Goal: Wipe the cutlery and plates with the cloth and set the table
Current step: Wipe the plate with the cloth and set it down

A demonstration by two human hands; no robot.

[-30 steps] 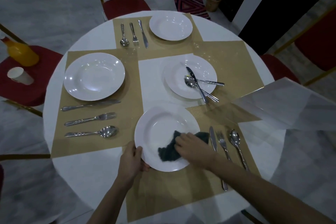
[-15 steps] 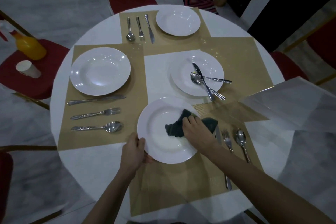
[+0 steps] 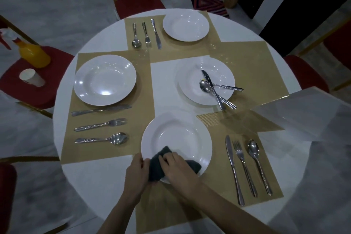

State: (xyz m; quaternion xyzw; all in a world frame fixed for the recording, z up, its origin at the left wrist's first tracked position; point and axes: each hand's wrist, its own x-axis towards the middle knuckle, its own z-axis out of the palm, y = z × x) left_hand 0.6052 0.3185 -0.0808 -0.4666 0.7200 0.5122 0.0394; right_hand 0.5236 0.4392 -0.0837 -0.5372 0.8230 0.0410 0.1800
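The near plate (image 3: 176, 142) is steadied at its near-left rim by the left hand (image 3: 137, 174), fingers curled about the edge, while the dark cloth (image 3: 160, 165) is pressed onto the near rim under the right hand (image 3: 178, 169), whose fingers are bent over the fabric.

Several slips can be foreseen. Because the cloth is being worked at the rim nearest the body, the far side of the plate could be tipped up if too much weight is put down there; the plate could also be pushed across the placemat (image 3: 171, 207) beneath the hands. Just right of the right hand lie a knife (image 3: 232, 167), a fork (image 3: 242, 165) and a spoon (image 3: 256, 159), and these could be knocked out of line by the right forearm (it passes close to the knife handle). A trailing corner of cloth could likewise be dragged off the rim.

As for what the plates hold: the near plate holds only the cloth. The plate with cutlery (image 3: 206, 81), beyond the right hand, carries a crossed knife, spoon and fork, apparently not yet wiped. The left plate (image 3: 105, 80), beyond the left hand, and the far plate (image 3: 186, 25), furthest from both hands, hold nothing visible.
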